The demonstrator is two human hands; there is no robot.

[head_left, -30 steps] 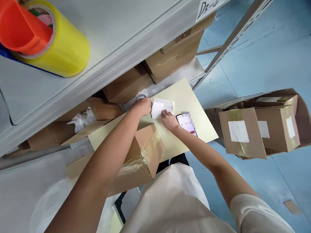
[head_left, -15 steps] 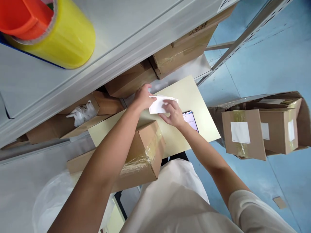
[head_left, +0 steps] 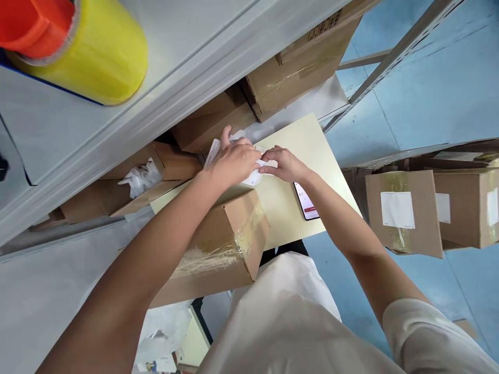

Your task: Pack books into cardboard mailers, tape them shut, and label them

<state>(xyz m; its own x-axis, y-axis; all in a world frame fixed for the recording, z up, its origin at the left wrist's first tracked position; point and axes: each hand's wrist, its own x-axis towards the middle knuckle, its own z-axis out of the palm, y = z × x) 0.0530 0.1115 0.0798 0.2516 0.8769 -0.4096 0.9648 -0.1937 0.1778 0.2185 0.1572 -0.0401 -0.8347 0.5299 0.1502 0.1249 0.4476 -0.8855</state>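
Over a cream-coloured board, my left hand (head_left: 237, 160) has its fingers bent over white paper slips (head_left: 254, 178), with one finger raised. Part of the paper shows past the left side of that hand, and the hand covers much of it. My right hand (head_left: 286, 164) meets it from the right, thumb and fingers pinched at the paper's edge close to the left fingertips. Small print is faintly visible on the paper, too small to read. A smartphone (head_left: 306, 202) with a lit screen lies on the board (head_left: 288, 223), partly behind my right forearm.
A taped cardboard box (head_left: 218, 249) stands close in front of me, under my left forearm. Shelf boxes (head_left: 288, 85) line the far side, one holding white crumpled material (head_left: 140, 179). Labelled cartons (head_left: 399, 213) stand at right. A yellow tape roll (head_left: 105, 52) sits on the upper shelf.
The white slips lay flat between my hands earlier; now my left hand has turned over them and my right hand pinches their edge. More of the phone's lower screen shows.
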